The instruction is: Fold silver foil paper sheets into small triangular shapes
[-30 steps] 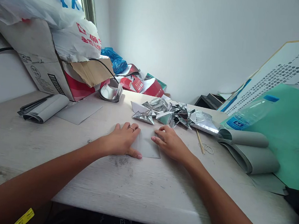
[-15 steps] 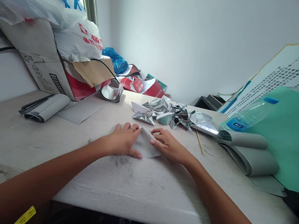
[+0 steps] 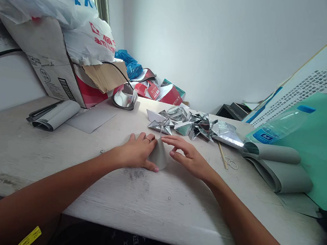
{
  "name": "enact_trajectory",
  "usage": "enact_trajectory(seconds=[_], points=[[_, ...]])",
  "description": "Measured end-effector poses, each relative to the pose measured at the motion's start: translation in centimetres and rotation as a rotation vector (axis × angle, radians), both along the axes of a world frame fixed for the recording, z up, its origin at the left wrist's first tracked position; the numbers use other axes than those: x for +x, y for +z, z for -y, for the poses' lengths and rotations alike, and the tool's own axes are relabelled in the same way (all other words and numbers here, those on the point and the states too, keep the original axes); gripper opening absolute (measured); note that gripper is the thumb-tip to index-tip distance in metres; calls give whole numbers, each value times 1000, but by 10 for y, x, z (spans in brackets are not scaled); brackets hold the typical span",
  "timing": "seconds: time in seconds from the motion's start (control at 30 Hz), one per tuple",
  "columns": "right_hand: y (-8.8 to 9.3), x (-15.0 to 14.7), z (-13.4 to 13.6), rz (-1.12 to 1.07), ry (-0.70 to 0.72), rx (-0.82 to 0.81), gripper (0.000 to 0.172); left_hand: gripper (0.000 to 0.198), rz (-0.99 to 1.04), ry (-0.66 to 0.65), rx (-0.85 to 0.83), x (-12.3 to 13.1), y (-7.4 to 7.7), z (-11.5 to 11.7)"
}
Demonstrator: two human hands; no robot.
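Between my hands on the tabletop is a grey sheet (image 3: 159,158), folded over into a narrow, rounded shape. My left hand (image 3: 139,151) holds it down from the left, with the thumb along its near edge and the fingers at its far end. Part of the sheet is hidden beneath that hand. On the other side, my right hand (image 3: 187,157) has its index finger stretched out to the sheet's far tip. Its other fingers are loosely bent and apart, with nothing gripped.
Folded silver foil pieces (image 3: 199,125) lie beyond my hands. A thin stick (image 3: 223,154) and rubber bands (image 3: 231,164) are at right, by a folded grey stack (image 3: 279,169) and a bottle (image 3: 283,123). Leftward are a flat sheet (image 3: 92,119), a grey roll (image 3: 57,115) and a carton (image 3: 53,71).
The sheet's right part has been folded over leftward, so less of it shows. My right index finger has straightened towards its tip. The left hand stays nearly in place; the view shifted slightly.
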State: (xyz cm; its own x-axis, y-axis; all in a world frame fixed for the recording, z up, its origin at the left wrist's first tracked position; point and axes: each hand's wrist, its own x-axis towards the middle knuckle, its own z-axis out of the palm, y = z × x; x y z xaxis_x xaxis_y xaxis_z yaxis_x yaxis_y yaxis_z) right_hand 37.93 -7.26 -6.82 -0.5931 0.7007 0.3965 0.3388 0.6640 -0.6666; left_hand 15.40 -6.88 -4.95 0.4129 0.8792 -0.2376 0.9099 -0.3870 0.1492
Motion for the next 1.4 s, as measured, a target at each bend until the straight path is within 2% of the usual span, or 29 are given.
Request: enact_trajectory(seconds=[0.13, 0.4, 0.63, 0.87, 1.23, 1.4], points=[[-7, 0, -3, 131, -21, 91, 38, 94, 10, -1, -1, 0, 0, 1], [-15, -5, -4, 219, 8, 165, 38, 92, 24, -58, 3, -4, -4, -3], [-16, -6, -3, 265, -15, 186, 36, 61, 35, -53, -136, -10, 10, -11], [-14, -9, -2, 272, -25, 241, 37, 60, 79, 16, -124, -9, 9, -8], [-18, -21, -4, 239, -87, 260, 46, 52, 92, 33, -37, -6, 11, -3], [-20, -24, -8, 256, -105, 297, 35, 53, 67, 28, -5, -6, 8, -3]])
